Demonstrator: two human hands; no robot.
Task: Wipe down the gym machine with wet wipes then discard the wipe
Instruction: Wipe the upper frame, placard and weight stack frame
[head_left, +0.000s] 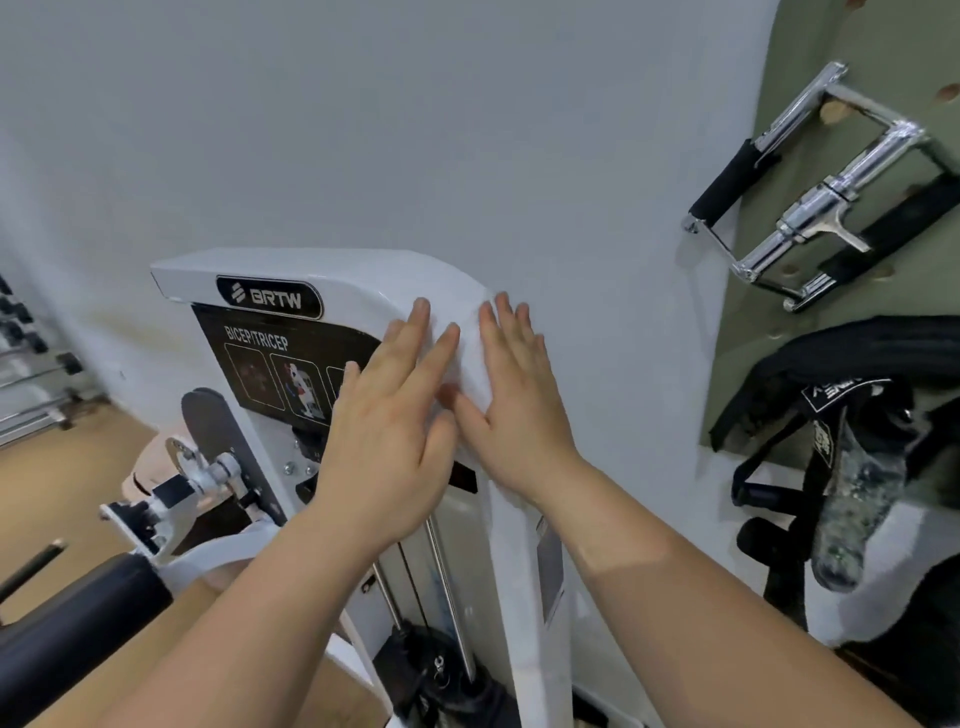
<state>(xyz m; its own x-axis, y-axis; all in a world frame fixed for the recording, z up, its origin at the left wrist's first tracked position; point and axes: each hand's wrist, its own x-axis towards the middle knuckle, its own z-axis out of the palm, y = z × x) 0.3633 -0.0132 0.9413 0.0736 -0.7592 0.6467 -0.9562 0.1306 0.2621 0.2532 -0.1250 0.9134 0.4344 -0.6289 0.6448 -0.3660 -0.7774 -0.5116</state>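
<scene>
step: wiping | left hand (387, 415): flat, fingers straight, pressing wipe (470, 358) | right hand (514, 400): flat too, just beside, pressing the wipe's other side | wipe: spread over machine (332, 273) top corner beside wall, likely so both palms press it evenly on the curved cover | discard: not yet done

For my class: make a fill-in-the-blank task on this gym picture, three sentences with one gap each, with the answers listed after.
1. The left hand and right hand press flat on a white ____ on the gym machine.
2. The black panel on the machine reads BICEP/____.
3. A chrome handle hangs on the ____ pegboard at the right.

Missing words: wipe; TRICEP; green.
</scene>
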